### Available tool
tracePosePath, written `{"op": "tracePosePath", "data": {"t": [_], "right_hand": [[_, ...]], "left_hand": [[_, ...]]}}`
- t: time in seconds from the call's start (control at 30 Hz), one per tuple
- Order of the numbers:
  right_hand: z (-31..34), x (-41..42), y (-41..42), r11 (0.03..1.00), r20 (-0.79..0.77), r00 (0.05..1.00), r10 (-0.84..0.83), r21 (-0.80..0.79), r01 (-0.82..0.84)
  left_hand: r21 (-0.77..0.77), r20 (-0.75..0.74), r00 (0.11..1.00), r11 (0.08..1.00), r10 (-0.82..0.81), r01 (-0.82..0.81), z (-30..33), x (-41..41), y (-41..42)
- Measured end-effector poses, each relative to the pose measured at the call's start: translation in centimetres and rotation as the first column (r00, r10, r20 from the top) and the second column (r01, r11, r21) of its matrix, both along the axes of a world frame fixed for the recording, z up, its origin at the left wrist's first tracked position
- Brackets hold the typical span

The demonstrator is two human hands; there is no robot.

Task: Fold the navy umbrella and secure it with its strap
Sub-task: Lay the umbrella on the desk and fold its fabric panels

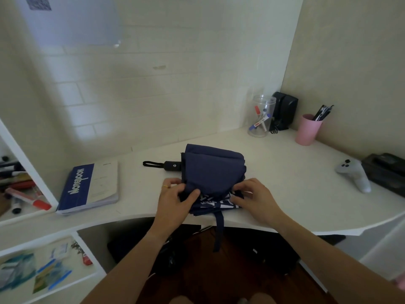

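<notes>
The navy umbrella (213, 170) lies partly folded on the white tabletop (285, 172), its strap (219, 227) hanging over the front edge; the left hand (175, 200) and right hand (256, 197) pinch its near folds with curled fingers

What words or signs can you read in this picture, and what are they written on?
"Notebook": white letters on the blue cover of the notebook, running sideways up the cover.
White diamond mark, no letters: on the black handle of the navy umbrella.
White print on the umbrella's fabric between the left hand and right hand: folded over, unreadable.
Square code on the wall paper: too blurred.
Marker labels in the clear jar: too small.
</notes>
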State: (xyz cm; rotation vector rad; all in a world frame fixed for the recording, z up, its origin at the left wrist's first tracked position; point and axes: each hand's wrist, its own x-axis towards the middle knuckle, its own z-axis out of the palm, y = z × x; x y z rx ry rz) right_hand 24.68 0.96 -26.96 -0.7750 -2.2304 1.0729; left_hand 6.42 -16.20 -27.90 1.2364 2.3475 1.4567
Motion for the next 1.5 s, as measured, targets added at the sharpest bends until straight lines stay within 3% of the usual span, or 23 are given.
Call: {"op": "tracePosePath", "data": {"t": [0.1,0.17,0.27,0.37,0.43,0.57,0.67,0.87,1.07,1.17,1.33,1.5], "right_hand": [[0.7,0.0,-0.3,0.989,-0.058,0.998,0.037,-0.140,-0.045],[1.0,0.0,0.0,0.963,-0.112,0.993,0.045,-0.260,-0.073],[1.4,0.1,0.3,0.917,-0.160,0.983,0.087,-0.374,-0.142],[2.2,0.2,-0.1,0.911,-0.140,0.974,0.181,-0.349,-0.219],[2.4,0.4,-0.3,0.925,-0.121,0.974,0.192,-0.310,-0.221],[1.8,0.6,0.2,0.948,-0.116,0.993,0.035,-0.311,-0.070],[1.1,0.9,0.1,0.940,-0.191,0.981,0.037,-0.326,-0.099],[0.5,1.1,-0.1,0.931,-0.337,0.941,-0.002,-0.345,-0.121],[0.6,1.0,-0.1,0.849,-0.420,0.908,-0.017,-0.486,-0.208],[0.7,0.8,-0.1,0.837,-0.447,0.894,-0.038,-0.503,-0.216],[1.7,0.3,0.0,0.934,-0.418,0.907,-0.049,-0.341,-0.107],[2.0,0.1,0.0,0.972,-0.404,0.913,-0.055,-0.232,-0.044]], "left_hand": [[0.101,-0.383,0.923,0.995,0.034,0.005,0.1,0.2,-1.1],[0.123,-0.488,0.873,0.989,-0.012,0.083,0.1,0.3,-1.4],[0.105,-0.398,0.912,0.983,-0.100,0.153,0.6,0.6,-1.2],[0.070,-0.227,0.959,0.979,-0.169,0.189,0.9,1.0,-0.9],[0.004,-0.149,0.978,0.989,-0.143,0.146,0.8,0.8,-0.8],[-0.101,-0.075,0.997,0.995,-0.029,0.021,0.5,-0.1,-0.5],[-0.140,-0.013,1.000,0.990,0.005,-0.007,0.9,-0.5,-0.5],[-0.097,-0.026,1.000,0.995,0.012,-0.015,1.3,0.2,-0.3],[-0.090,-0.029,0.999,0.995,-0.039,0.037,-0.1,-0.3,-0.7],[-0.129,-0.095,0.992,0.989,-0.079,0.067,-0.6,-0.6,-1.0],[-0.092,-0.021,0.996,0.992,-0.086,0.084,-0.1,-0.5,-1.1],[-0.030,0.055,0.995,0.996,-0.085,0.087,0.1,-0.1,-1.3]]}}
